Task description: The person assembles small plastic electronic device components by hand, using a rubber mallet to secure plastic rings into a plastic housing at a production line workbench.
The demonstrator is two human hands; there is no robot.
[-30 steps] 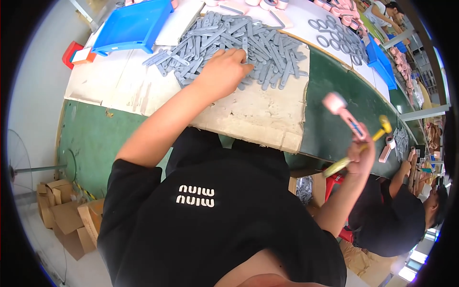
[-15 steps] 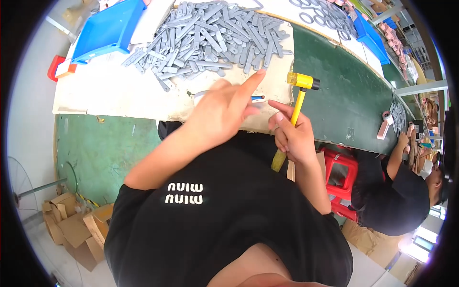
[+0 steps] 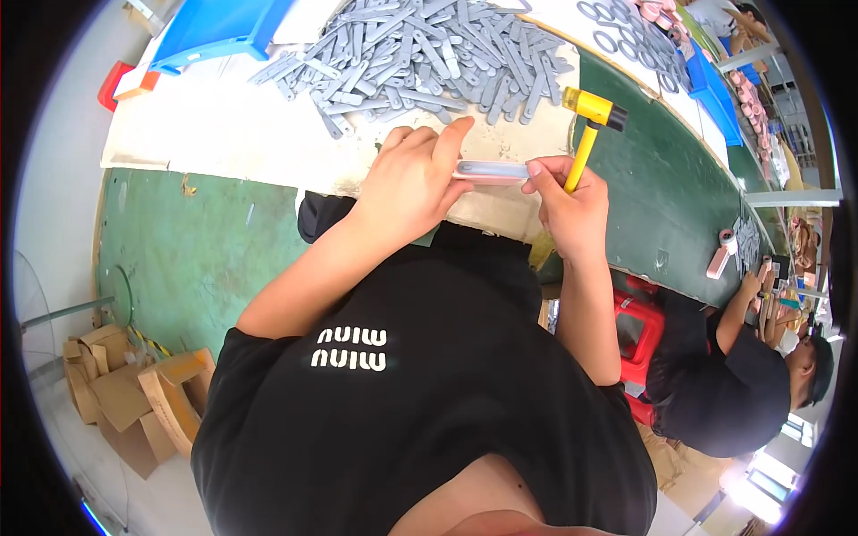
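Note:
Between my hands is a long narrow handle-like piece, with a grey strip along its top and a pinkish side. My left hand closes around its left end, the index finger raised above it and the thumb below. At the other end, the thumb and fingers of my right hand pinch the piece. That same hand also keeps a mallet tucked in its grip, its yellow handle slanting up to a yellow and black head. Beyond my hands lies a heap of flat grey strips.
A pale sheet covers part of the green table. Blue trays stand at the back left and right, with grey rings nearby. A co-worker sits at the right by red stools. Cardboard boxes lie lower left.
My right hand has risen with the mallet and taken hold of the piece's right end. My left hand has turned slightly, and the piece now shows its grey top between both hands.

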